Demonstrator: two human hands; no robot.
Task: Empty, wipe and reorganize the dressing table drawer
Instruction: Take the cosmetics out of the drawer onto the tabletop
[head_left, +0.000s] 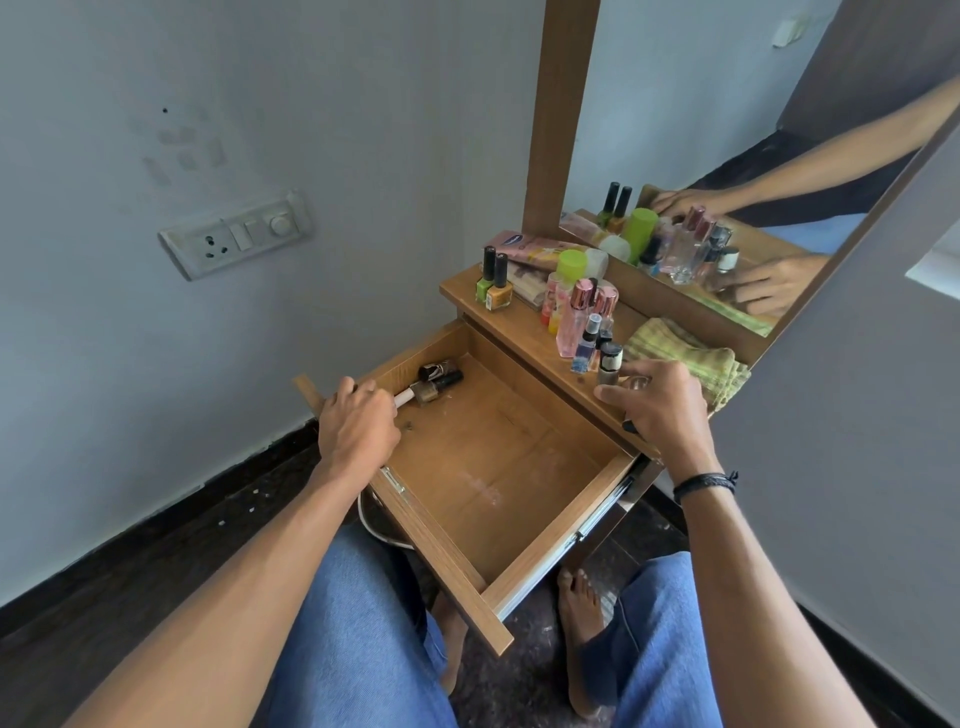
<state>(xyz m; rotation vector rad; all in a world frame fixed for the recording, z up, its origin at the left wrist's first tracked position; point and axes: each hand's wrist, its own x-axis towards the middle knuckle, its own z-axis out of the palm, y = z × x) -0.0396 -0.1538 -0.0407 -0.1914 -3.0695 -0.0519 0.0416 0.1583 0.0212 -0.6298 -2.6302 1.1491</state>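
The wooden drawer (519, 467) is pulled out over my lap, its bottom mostly bare. In its far left corner lie two or three dark-capped nail polish bottles (439, 379). My left hand (358, 423) reaches into that corner and grips a pale stick-shaped item (404, 399) beside them. My right hand (660, 410) sits on the front edge of the dressing table top (524, 332), fingers curled round a small clear bottle (636, 383). A folded green cloth (691, 358) lies just behind that hand.
Several items crowd the table top: green and yellow nail polishes (493, 286), a pink perfume bottle (574, 319), a green-capped bottle (571, 265), a pink tube (535, 244). A mirror (727, 156) stands behind. A switch panel (234, 239) is on the left wall.
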